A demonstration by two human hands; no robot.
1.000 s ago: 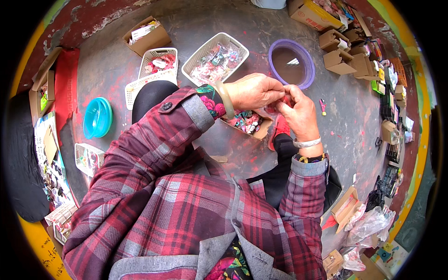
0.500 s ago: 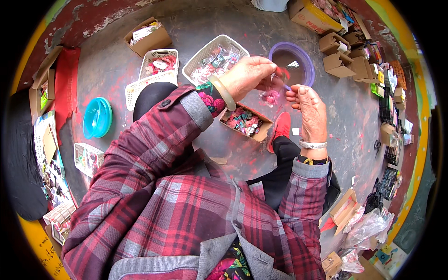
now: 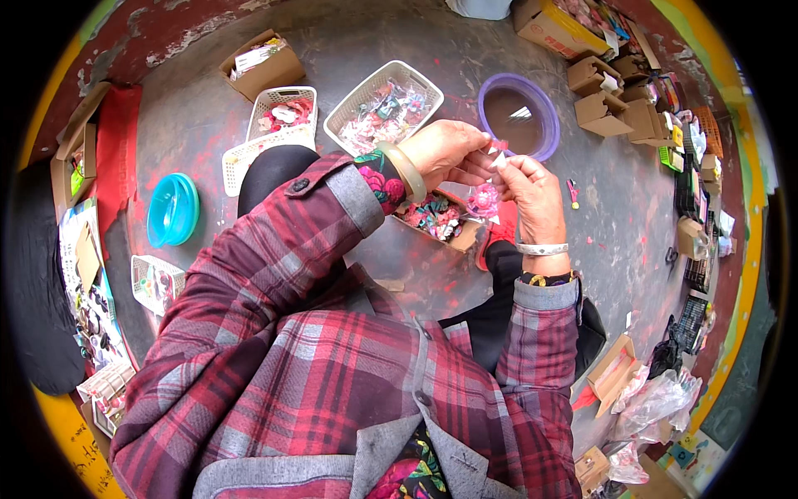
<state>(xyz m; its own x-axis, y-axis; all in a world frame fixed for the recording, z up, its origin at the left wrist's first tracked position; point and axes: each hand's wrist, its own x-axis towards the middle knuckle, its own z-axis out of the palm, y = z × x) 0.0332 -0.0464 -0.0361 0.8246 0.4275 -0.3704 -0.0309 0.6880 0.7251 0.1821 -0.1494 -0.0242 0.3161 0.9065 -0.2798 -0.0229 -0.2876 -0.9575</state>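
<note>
A small clear plastic bag holding a pink flower-shaped ornament (image 3: 484, 200) hangs between my two hands. My left hand (image 3: 447, 154) pinches the upper part of the bag, where a bit of red and white shows at the fingertips. Thumb and fingers of my right hand (image 3: 536, 200) are closed at the bag's upper edge, close to the left fingertips. Whether the right fingers also hold something small is hidden. Below the hands, a cardboard box (image 3: 467, 239) of colourful hair ornaments stands on the floor, partly covered by my left wrist.
A white basket (image 3: 334, 125) of bagged ornaments stands ahead. Beside it are another white basket (image 3: 312, 93), a purple basin (image 3: 555, 125) and turquoise basins (image 3: 174, 209). A small pink-and-yellow item (image 3: 573, 193) lies on the floor. Cardboard boxes (image 3: 600, 115) line the right side.
My hands have come closer together, the right moving left and slightly nearer to me. The bag with the pink ornament now hangs lower. The pink-and-yellow item on the floor has come into sight.
</note>
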